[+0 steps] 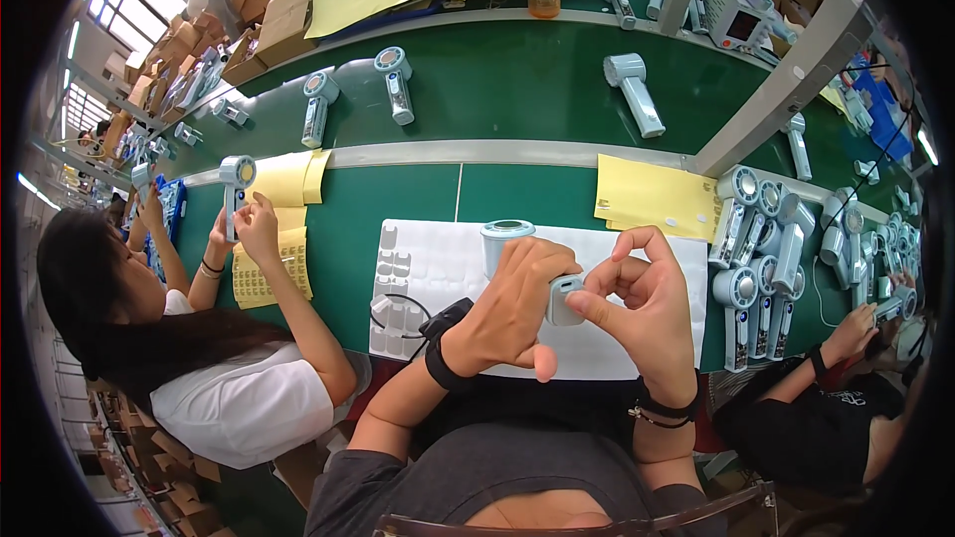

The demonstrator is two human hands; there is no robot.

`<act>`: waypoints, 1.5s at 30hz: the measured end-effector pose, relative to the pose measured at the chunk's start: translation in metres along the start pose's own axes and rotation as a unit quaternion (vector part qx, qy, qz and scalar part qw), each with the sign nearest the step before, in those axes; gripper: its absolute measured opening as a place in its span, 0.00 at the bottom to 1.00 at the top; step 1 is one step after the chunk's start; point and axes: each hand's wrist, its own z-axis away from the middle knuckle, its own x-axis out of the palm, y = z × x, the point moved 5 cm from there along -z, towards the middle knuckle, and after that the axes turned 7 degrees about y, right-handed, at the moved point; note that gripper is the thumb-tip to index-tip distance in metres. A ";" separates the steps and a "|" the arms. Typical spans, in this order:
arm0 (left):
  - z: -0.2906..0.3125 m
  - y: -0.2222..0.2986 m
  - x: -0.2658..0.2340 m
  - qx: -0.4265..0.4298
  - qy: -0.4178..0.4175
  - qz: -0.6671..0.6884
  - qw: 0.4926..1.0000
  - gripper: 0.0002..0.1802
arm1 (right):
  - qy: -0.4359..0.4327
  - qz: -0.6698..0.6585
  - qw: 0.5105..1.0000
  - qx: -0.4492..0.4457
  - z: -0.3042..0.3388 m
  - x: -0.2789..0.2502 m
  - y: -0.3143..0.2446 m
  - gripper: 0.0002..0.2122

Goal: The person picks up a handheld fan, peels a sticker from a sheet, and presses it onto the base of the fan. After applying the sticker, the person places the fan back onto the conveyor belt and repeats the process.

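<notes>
My left hand (522, 293) is wrapped round a pale blue handheld fan (566, 302), its handle end turned up toward me. The fan's round head (507, 230) shows beyond my knuckles; most of the handle is hidden under my fingers. At the handle end, my right hand (637, 303) has its thumb pressed on the edge and its fingers curled close by. Whether some small piece sits between those fingertips I cannot make out. Beneath both hands lies a white sheet (438, 268), with grey label shapes (392, 283) along its left side.
Several handheld fans (737, 288) are grouped at my right, next to yellow sheets (652, 191). More fans (634, 94) lie on the green belt (497, 89) ahead. A grey metal post (786, 70) rises at the right. Co-workers (229, 378) sit on both sides.
</notes>
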 end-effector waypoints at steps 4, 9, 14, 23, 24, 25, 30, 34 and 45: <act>0.000 0.000 0.001 0.002 0.006 -0.005 1.000 0.55 | -0.003 0.002 1.000 -0.002 0.000 0.000 0.000 0.23; 0.000 0.000 0.001 0.003 0.009 -0.011 1.000 0.54 | 0.000 0.003 1.000 0.004 -0.001 0.001 -0.001 0.23; 0.000 -0.001 0.000 0.003 0.011 -0.017 1.000 0.52 | 0.007 0.011 1.000 -0.006 -0.002 0.002 0.001 0.22; -0.009 0.006 0.001 0.030 0.010 -0.049 0.998 0.41 | 0.059 0.221 0.970 -0.080 0.003 -0.006 -0.012 0.20; -0.014 0.009 0.003 0.038 0.008 -0.036 0.999 0.38 | 0.066 0.288 0.950 -0.097 0.002 -0.010 -0.014 0.19; -0.020 0.011 0.005 0.047 0.005 -0.023 0.999 0.36 | 0.065 0.287 0.951 -0.098 -0.002 -0.016 -0.008 0.19; -0.072 -0.024 0.024 0.103 -0.040 -0.022 0.994 0.30 | 0.055 -0.015 0.996 -0.066 -0.043 -0.041 0.045 0.14; -0.113 -0.112 0.048 0.117 -0.128 -0.223 0.959 0.19 | 0.165 0.098 0.980 -0.059 -0.051 -0.044 0.072 0.12; -0.114 -0.260 0.022 0.177 -0.233 -0.579 0.761 0.21 | -0.101 0.361 0.858 -0.352 0.036 0.089 0.128 0.08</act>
